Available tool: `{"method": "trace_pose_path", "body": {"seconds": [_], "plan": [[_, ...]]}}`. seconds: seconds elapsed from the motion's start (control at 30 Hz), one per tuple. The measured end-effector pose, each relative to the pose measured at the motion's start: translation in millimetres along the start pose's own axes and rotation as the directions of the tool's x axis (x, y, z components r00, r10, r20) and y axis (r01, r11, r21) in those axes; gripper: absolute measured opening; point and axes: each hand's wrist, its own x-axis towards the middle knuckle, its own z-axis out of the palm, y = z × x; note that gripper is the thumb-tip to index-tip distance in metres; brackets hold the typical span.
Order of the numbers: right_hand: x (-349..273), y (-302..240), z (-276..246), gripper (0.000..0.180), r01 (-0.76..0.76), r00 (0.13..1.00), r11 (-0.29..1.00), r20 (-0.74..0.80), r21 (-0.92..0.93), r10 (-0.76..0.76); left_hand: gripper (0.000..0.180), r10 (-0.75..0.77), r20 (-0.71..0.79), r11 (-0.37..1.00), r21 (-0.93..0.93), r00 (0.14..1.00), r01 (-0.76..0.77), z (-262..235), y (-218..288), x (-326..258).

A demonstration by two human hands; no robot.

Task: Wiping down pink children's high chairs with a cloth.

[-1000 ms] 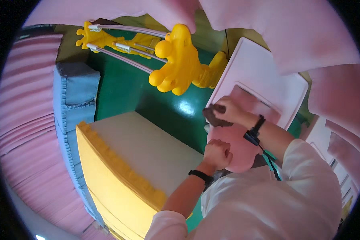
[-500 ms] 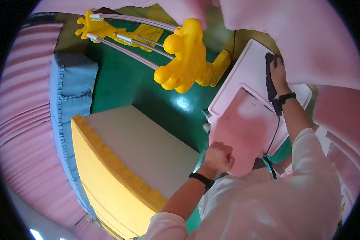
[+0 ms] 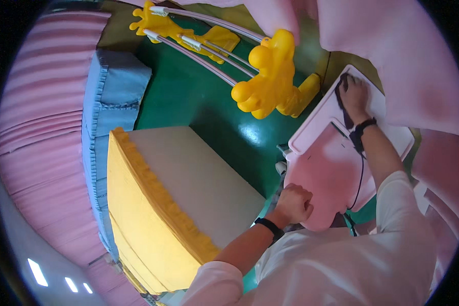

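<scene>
A small pale pink desk point(image 3: 331, 176) stands in front of me, with a flat white-pink top panel point(image 3: 319, 115) along its far side. On that panel lies a dark cloth point(image 3: 346, 116), bunched into a long strip. My right hand point(image 3: 356, 97) bears down on its far end, fingers over the cloth and palm down. My left hand point(image 3: 294, 203) is curled into a fist beside the desk's near left edge, apparently holding nothing. Both wrists wear dark bands. A thin black cord point(image 3: 361, 178) hangs from near my right wrist across the desk.
A yellow animal-shaped plastic rack point(image 3: 270, 76) with metal rods stands beyond the desk on green floor. To my left are a yellow-skirted, pale-topped piece point(image 3: 188, 178), a blue cloth-covered piece point(image 3: 120, 84) and pink curtains point(image 3: 46, 102). Pink fabric point(image 3: 392, 61) hangs close at the right.
My right hand and the cloth have moved left across the desk's top panel. The view has shifted, so the surroundings sit farther right. My left hand stays in a fist.
</scene>
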Motion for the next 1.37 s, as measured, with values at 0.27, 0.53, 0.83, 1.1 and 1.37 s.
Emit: {"method": "trace_pose_path", "body": {"seconds": [0.27, 0.53, 0.83, 1.1, 1.37], "plan": [[-96, -97, -44, 0.019, 0.125, 0.989, 0.939, 0.039, 0.319, -0.145, 0.013, 0.004, -0.061, 1.0, -0.005, 0.998, -0.005, 7, -2, -6], [-158, -157, -75, 0.018, 0.196, 0.903, 0.711, 0.159, 0.675, -0.4, 0.012, 0.004, -0.059, 0.999, 0.04, 0.998, -0.001, 10, 4, -6], [-145, -71, -140, 0.029, -0.841, 0.496, 0.145, 0.851, 0.521, -0.174, 0.015, -0.089, -0.028, 0.992, 0.088, 0.996, 0.091, 13, 7, -6], [-304, 112, -254, 0.029, -0.766, 0.432, -0.297, 0.799, 0.569, 0.418, 0.016, -0.038, -0.076, 0.997, 0.06, 0.996, 0.043, 19, -7, -11], [-482, 133, -351, 0.057, -0.619, 0.352, -0.517, 0.797, 0.591, 0.49, 0.02, 0.0, -0.095, 0.995, 0.1, 0.995, 0.009, 27, -10, -7]]}}
